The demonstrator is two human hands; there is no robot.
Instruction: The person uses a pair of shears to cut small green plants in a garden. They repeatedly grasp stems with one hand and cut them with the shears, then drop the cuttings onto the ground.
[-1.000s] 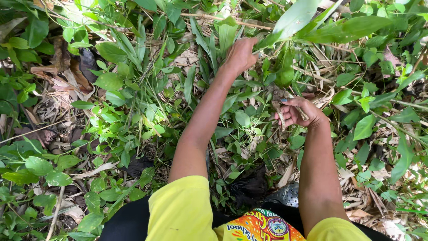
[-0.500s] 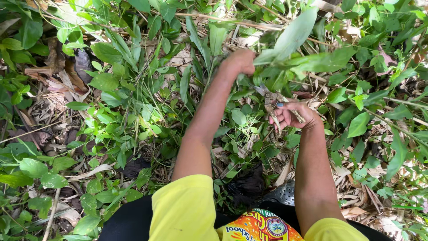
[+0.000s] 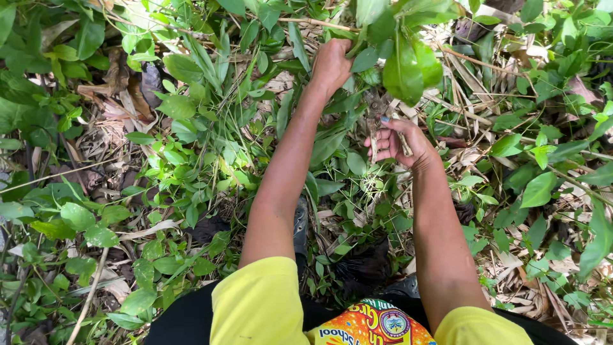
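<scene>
My left hand (image 3: 332,62) reaches forward into the undergrowth and is closed around a leafy green stem (image 3: 403,67), holding it up. My right hand (image 3: 399,142) sits lower and to the right, gripping a small hand cutter with worn metal handles (image 3: 373,124). The cutter's head points up toward the stem just below the big leaves; its blades are partly hidden by foliage. Both arms wear short yellow sleeves.
Dense green weeds and broad leaves (image 3: 185,147) cover the ground on the left. Dry brown leaves and split cane stalks (image 3: 485,83) lie at the right and top. My dark shoes (image 3: 367,268) show between the plants near the bottom.
My left hand has pulled the leafy stem toward me and upward. My right hand has risen with the cutter, closing in under the leaves.
</scene>
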